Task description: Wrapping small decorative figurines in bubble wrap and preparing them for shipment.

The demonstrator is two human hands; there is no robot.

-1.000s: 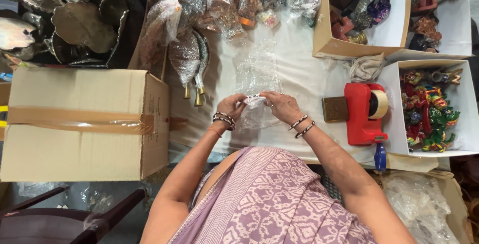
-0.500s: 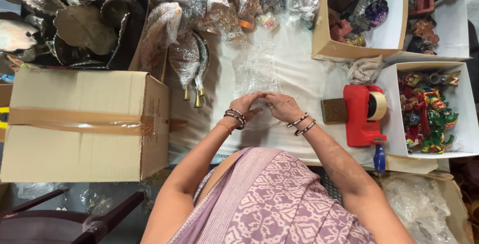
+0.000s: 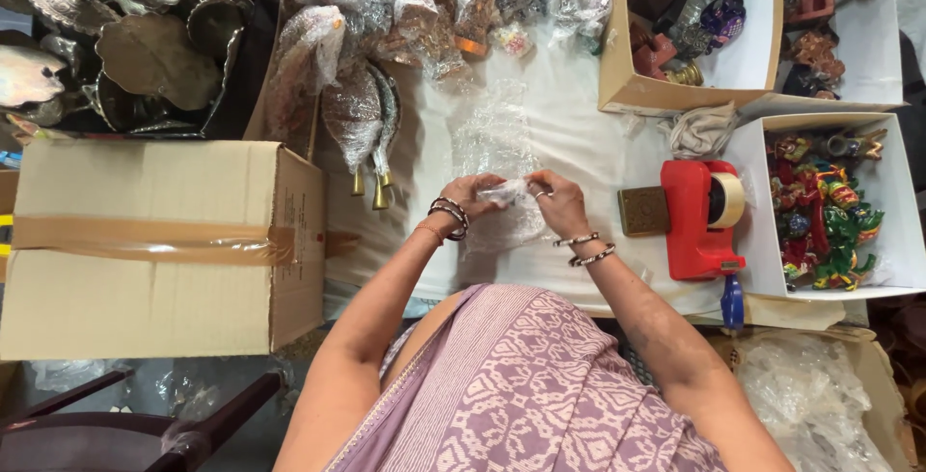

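My left hand (image 3: 470,197) and my right hand (image 3: 557,202) meet over a white table (image 3: 588,144), both pinching a small object wrapped in clear bubble wrap (image 3: 503,194). The wrap spreads away from my hands across the cloth and hangs below them. What is inside the wrap is hidden by my fingers. Bangles sit on both wrists.
A red tape dispenser (image 3: 702,216) and a small brown block (image 3: 643,210) lie right of my hands. White boxes of colourful figurines (image 3: 830,212) stand at right. A taped cardboard box (image 3: 154,245) sits at left. Wrapped items (image 3: 386,9) and metal leaf plates (image 3: 145,38) line the far side.
My hands have drawn slightly closer together on the wrapped object, folding the bubble wrap around it. Nothing else has moved.
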